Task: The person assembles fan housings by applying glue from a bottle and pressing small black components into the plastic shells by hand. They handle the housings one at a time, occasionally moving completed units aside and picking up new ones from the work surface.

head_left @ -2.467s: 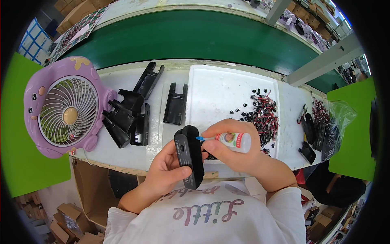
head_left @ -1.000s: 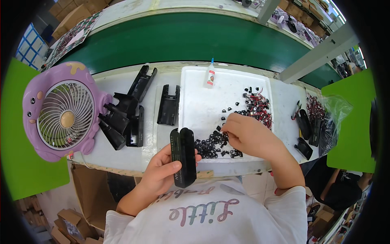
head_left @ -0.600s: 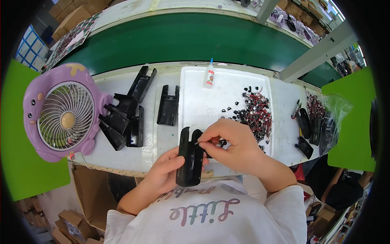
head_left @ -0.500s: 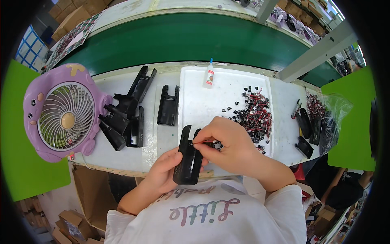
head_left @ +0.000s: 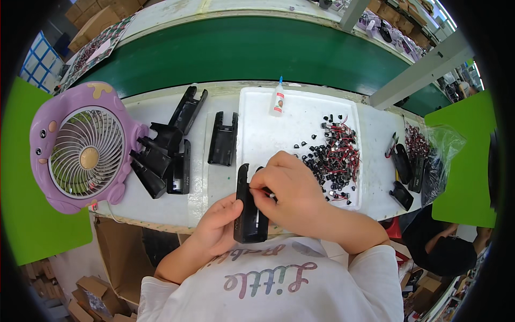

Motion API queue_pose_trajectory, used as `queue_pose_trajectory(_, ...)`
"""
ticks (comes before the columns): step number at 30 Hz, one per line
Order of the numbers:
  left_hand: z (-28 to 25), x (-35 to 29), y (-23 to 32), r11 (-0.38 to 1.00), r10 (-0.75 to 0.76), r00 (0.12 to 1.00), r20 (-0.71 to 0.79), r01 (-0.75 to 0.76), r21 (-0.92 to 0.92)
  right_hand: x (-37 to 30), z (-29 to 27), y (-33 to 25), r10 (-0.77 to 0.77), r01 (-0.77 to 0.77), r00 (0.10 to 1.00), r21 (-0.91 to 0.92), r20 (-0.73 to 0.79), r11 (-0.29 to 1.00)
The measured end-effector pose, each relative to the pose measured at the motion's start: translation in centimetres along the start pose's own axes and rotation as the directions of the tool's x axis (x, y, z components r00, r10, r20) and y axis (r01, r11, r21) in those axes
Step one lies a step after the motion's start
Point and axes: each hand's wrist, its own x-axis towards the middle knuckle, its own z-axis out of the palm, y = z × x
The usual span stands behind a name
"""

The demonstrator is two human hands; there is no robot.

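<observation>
My left hand (head_left: 214,221) is wrapped round a long black plastic housing (head_left: 250,229), held upright in front of my chest with its hollow side facing up. The thumb presses on its left edge. Above the housing's upper part, my right hand (head_left: 287,189) is closed in a pinch, fingertips inside the hollow near the notched far end. A small wired part (head_left: 273,197) is in that pinch; only a pale bit shows beneath the fingers, and the rest is hidden.
A white tray (head_left: 256,145) bears a heap of small black parts with red wires (head_left: 338,153) and a glue bottle (head_left: 277,99). Left lie several black housings (head_left: 222,139) beside a purple fan (head_left: 88,155). Right are more housings (head_left: 401,162) and a plastic bag (head_left: 445,142). Beyond runs a green belt (head_left: 241,56).
My right hand has shifted slightly left and down, its fingertips deeper in the housing. The wires seen earlier at its fingers are now mostly covered. The left hand keeps its hold.
</observation>
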Motion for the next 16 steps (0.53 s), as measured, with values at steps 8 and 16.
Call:
queue_pose_trajectory(8,-0.3,0.9,0.3,0.999,0.022,1.000,-0.006,-0.022,0.038,0.4,-0.1,0.4,-0.072,0.070,0.997,-0.126,-0.006,0.989)
queue_pose_trajectory(16,-0.2,2.1,0.5,0.992,0.041,0.998,0.047,-0.035,-0.121,1.3,-4.9,1.6,0.051,-0.054,0.989,0.019,0.141,0.998)
